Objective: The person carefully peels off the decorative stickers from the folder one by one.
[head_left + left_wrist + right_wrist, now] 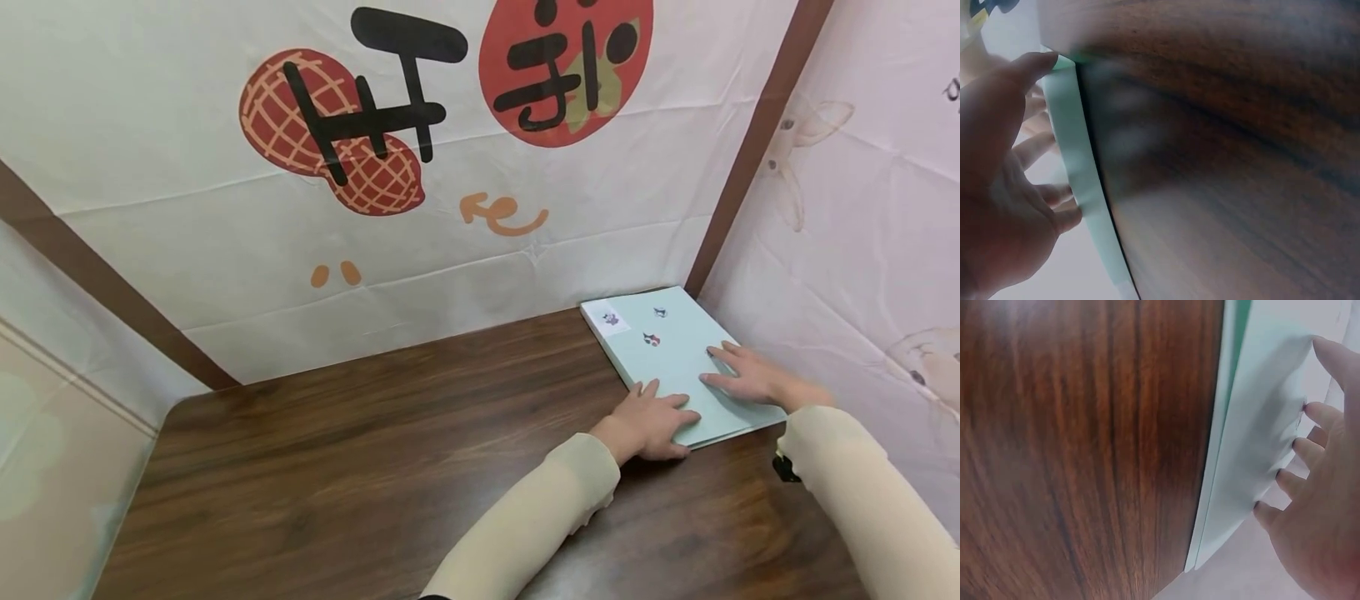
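A pale mint, flat folder or box (667,358) with small stickers and a white label lies on the wooden table at the far right corner. The left hand (651,421) rests on its near left corner, fingers spread. On its right part lies the right hand (750,379), fingers extended. In the left wrist view, the left hand (1010,169) has its thumb and fingertips along the folder's side edge (1075,131). The right wrist view has the right hand (1329,462) with fingertips on the folder's top surface (1254,425); its layered edge shows.
A brown wooden table (337,475) spreads to the left and front. White printed cloth (465,292) hangs behind it, with more cloth (840,292) at the right and left sides. Brown strips run down the corners. A small black object (785,467) shows at the right sleeve.
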Demonstrator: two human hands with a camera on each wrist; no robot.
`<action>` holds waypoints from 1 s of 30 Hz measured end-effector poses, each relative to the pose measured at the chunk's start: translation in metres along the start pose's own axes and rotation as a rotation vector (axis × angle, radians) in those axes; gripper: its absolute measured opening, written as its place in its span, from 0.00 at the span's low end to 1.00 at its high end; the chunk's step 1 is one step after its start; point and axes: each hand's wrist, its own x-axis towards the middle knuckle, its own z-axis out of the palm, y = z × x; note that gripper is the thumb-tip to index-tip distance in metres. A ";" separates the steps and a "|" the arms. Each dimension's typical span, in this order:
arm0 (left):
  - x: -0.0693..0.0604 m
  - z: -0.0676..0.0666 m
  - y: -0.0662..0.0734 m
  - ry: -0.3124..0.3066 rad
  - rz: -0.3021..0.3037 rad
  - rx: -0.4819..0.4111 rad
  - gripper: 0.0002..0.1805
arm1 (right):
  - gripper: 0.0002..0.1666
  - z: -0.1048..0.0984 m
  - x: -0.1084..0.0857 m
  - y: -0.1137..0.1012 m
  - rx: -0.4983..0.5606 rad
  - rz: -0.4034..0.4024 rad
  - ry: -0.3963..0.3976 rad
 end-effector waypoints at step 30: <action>-0.031 0.006 -0.024 -0.036 -0.031 0.002 0.33 | 0.52 0.014 0.009 -0.046 0.020 0.023 -0.059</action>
